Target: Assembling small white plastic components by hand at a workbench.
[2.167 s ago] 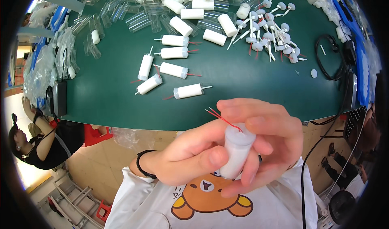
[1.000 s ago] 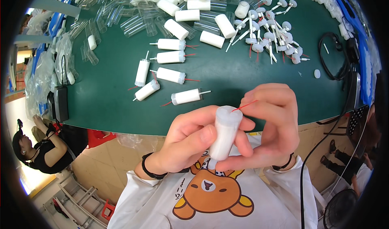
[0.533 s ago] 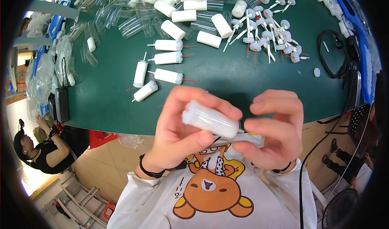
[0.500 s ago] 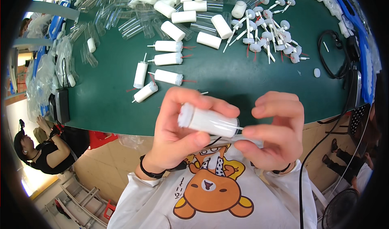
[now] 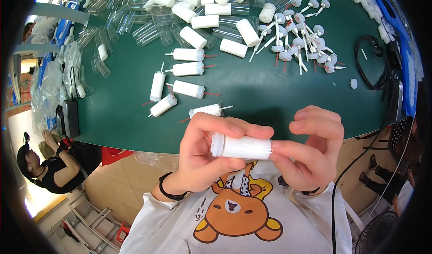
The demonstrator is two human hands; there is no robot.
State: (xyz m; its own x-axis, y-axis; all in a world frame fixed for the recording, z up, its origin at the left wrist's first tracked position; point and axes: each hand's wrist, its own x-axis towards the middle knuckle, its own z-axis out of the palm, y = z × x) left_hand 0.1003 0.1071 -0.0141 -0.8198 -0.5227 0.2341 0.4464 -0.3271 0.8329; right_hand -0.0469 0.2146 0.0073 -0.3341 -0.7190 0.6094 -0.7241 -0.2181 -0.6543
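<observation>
My left hand [image 5: 204, 148] is wrapped round a white cylinder in a clear tube [image 5: 247, 148], held almost level above the near table edge. A pale ribbed cap sits on its left end, and a bit of red wire shows there. The index finger and thumb of my right hand [image 5: 310, 146] close on the tube's right end and hide the thin stem there; the other fingers are curled, raised. Just beyond my left hand lies a similar capped cylinder [image 5: 208, 110] with a stem and red wire. Several more finished-looking ones [image 5: 188, 69] lie farther off to the left.
Loose white foam-like cylinders [image 5: 193, 37] and clear tubes [image 5: 148, 33] are heaped at the back. White stems with round caps and red wires [image 5: 310, 42] lie in a pile at far right. A black cable [image 5: 357, 56] loops by the right edge. Another person [image 5: 58, 164] sits at left.
The held cylinder has shifted slightly right and turned more level. My right fingers have closed onto its right end, covering the stem. The capped cylinder behind my left hand has come into view.
</observation>
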